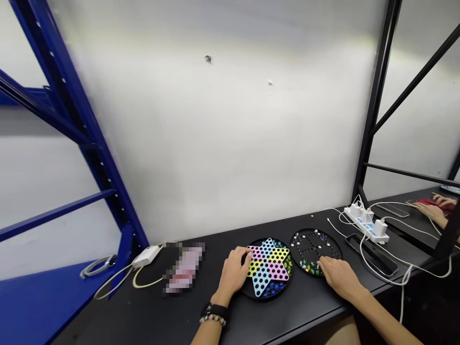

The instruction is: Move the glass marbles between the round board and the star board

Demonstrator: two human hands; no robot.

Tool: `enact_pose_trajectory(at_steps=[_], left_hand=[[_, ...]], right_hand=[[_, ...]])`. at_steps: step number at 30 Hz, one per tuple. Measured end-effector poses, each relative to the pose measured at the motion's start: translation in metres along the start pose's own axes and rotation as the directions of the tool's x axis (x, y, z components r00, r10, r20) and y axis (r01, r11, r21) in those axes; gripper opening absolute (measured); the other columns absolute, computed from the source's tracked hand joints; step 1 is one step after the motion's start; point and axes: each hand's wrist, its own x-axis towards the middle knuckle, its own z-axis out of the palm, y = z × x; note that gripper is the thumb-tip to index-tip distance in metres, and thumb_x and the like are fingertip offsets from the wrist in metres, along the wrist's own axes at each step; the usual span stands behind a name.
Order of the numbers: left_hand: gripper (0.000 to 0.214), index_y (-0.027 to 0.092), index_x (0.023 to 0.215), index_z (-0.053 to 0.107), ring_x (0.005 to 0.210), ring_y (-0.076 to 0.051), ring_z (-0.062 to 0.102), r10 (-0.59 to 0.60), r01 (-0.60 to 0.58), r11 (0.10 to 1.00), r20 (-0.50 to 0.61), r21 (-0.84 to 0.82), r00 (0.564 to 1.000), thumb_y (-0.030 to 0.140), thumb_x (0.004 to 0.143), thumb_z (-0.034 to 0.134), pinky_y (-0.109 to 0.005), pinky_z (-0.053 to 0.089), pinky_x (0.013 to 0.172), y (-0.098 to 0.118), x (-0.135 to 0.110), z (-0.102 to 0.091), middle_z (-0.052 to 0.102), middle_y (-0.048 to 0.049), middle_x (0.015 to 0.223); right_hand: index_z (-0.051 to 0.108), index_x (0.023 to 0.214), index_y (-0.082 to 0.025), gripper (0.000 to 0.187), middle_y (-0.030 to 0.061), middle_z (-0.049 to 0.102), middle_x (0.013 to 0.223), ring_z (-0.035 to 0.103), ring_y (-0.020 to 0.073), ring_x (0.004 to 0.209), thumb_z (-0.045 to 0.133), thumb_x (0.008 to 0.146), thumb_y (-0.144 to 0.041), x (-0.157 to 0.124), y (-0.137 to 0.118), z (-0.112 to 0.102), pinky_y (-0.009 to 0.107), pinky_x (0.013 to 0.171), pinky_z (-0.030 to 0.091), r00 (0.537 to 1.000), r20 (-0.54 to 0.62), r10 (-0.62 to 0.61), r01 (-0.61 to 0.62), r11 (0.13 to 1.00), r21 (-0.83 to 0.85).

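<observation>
A Chinese checkers board (268, 270) lies on the black table, with a pink, yellow and blue star full of dark holes in a round black tray. Blue marbles (274, 288) sit in its front pocket and green ones (288, 264) on its right. My left hand (234, 269) is over the board's left side, fingers bent, thumb and fingertips near the pink point; anything between them is hidden. To the right, a round black tray (316, 251) carries green marbles (308, 266) and scattered white pieces. My right hand (339, 275) lies at its front right rim, curled fingertips by the green marbles.
A power strip (383, 238) with white chargers and cables stands right of the trays, beside a dark phone (373, 256). Left are a blurred pinkish packet (185, 268) and a white adapter (146, 256). Blue (82, 129) and black frames flank the wall. Another person's hands (436, 211) show far right.
</observation>
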Motion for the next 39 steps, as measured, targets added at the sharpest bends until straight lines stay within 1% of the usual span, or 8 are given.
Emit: enact_pose_trajectory(at_steps=[5,8,11,24,29,33,37,39], left_hand=[[0.035,0.025,0.099,0.064,0.105,-0.025,0.058,-0.007,0.007,1.000,0.007,-0.004,1.000,0.043,0.096,0.034,-0.042,0.045,0.090,-0.001,0.000,0.001,0.066,-0.0048,0.110],[0.034,0.026,0.098,0.064,0.104,-0.025,0.059,0.004,-0.004,1.000,-0.007,-0.008,1.000,0.044,0.096,0.035,-0.041,0.045,0.090,-0.002,0.000,0.002,0.067,-0.0043,0.109],[0.033,0.026,0.096,0.066,0.102,-0.024,0.060,0.019,-0.019,1.000,-0.037,-0.010,0.999,0.043,0.095,0.037,-0.040,0.046,0.088,-0.002,-0.001,0.002,0.068,-0.0036,0.107],[0.032,0.025,0.093,0.067,0.096,-0.023,0.061,0.029,-0.030,0.999,-0.086,-0.018,0.996,0.043,0.094,0.040,-0.036,0.048,0.083,-0.003,-0.003,0.004,0.069,-0.0042,0.102],[0.032,0.025,0.093,0.067,0.096,-0.023,0.061,0.029,-0.031,0.999,-0.084,-0.028,0.996,0.041,0.095,0.039,-0.036,0.048,0.084,-0.001,-0.005,0.003,0.069,-0.0041,0.101],[0.029,0.026,0.095,0.066,0.097,-0.022,0.061,0.030,-0.033,0.999,-0.077,-0.037,0.997,0.039,0.094,0.040,-0.038,0.047,0.087,-0.002,-0.006,0.002,0.068,-0.0035,0.103],[0.029,0.025,0.095,0.065,0.098,-0.023,0.061,0.036,-0.046,0.995,-0.115,-0.084,0.993,0.039,0.095,0.040,-0.039,0.048,0.089,-0.003,-0.004,0.002,0.067,-0.0041,0.102],[0.031,0.025,0.095,0.065,0.098,-0.023,0.062,0.030,-0.051,0.990,-0.156,-0.128,0.987,0.039,0.096,0.038,-0.039,0.048,0.090,-0.002,-0.003,0.000,0.067,-0.0047,0.102]], right_hand=[[0.054,0.079,-0.021,0.036,0.0033,0.064,0.072,0.058,0.0147,0.052,0.029,0.102,-0.030,-0.003,-0.016,0.000,0.029,0.050,0.020,0.987,0.068,-0.143,0.158,0.920,-0.360],[0.054,0.084,-0.021,0.031,0.0022,0.065,0.075,0.061,0.0156,0.052,0.030,0.102,-0.025,-0.002,-0.023,-0.001,0.029,0.048,0.018,0.974,0.136,-0.181,0.225,0.851,-0.474],[0.054,0.084,-0.021,0.028,0.0021,0.065,0.075,0.062,0.0168,0.052,0.031,0.102,-0.023,0.000,-0.024,-0.003,0.030,0.048,0.019,0.964,0.181,-0.195,0.261,0.825,-0.502],[0.054,0.083,-0.020,0.033,0.0028,0.065,0.077,0.062,0.0166,0.054,0.027,0.102,-0.021,0.002,-0.009,-0.001,0.030,0.049,0.021,0.943,0.211,-0.259,0.331,0.807,-0.488],[0.055,0.084,-0.020,0.031,0.0027,0.067,0.071,0.062,0.0163,0.053,0.029,0.101,-0.022,0.002,-0.007,-0.001,0.029,0.050,0.023,0.937,0.214,-0.277,0.344,0.839,-0.422],[0.055,0.080,-0.020,0.035,0.0036,0.065,0.066,0.060,0.0160,0.053,0.028,0.101,-0.029,0.002,0.001,0.003,0.028,0.052,0.025,0.958,0.153,-0.243,0.281,0.904,-0.323],[0.045,0.068,-0.022,0.040,0.0003,0.055,0.058,0.052,0.0156,0.053,0.028,0.100,-0.041,0.014,-0.003,0.004,0.027,0.053,0.029,0.998,-0.053,-0.034,0.033,0.999,-0.015],[0.038,0.063,-0.023,0.044,-0.0020,0.047,0.054,0.046,0.0146,0.051,0.025,0.099,-0.046,0.026,-0.021,0.007,0.026,0.053,0.031,0.986,-0.120,0.119,-0.090,0.969,0.228]])
